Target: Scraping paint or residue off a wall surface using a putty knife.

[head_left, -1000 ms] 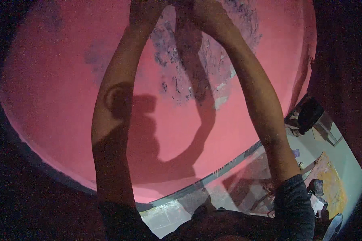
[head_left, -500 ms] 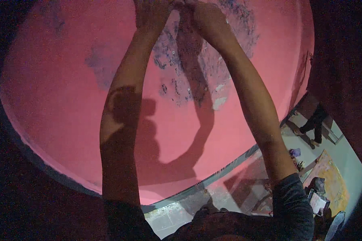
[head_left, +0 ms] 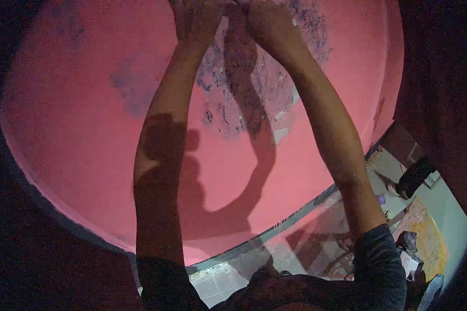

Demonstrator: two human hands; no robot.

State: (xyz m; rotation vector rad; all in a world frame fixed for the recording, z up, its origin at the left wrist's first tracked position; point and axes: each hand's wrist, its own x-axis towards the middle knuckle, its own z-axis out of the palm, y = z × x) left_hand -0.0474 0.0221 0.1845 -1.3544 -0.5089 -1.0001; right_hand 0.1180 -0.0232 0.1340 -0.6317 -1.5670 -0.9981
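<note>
Both arms up toward 12 o'clock. Left hand (head_left: 194, 20) and right hand (head_left: 267, 23) close together, pressed on pink wall (head_left: 78, 135). Fingertips cut off by top edge, so grip of both hands: cannot tell. Between hands, grey scraped patch (head_left: 254, 88) with peeling bits, partly hidden behind arms and dark arm shadow. At 4 o'clock, floor (head_left: 389, 166), yellow sheet (head_left: 425, 233), dark foot shape (head_left: 412, 179), all small and hard to make out. Edges black.
</note>
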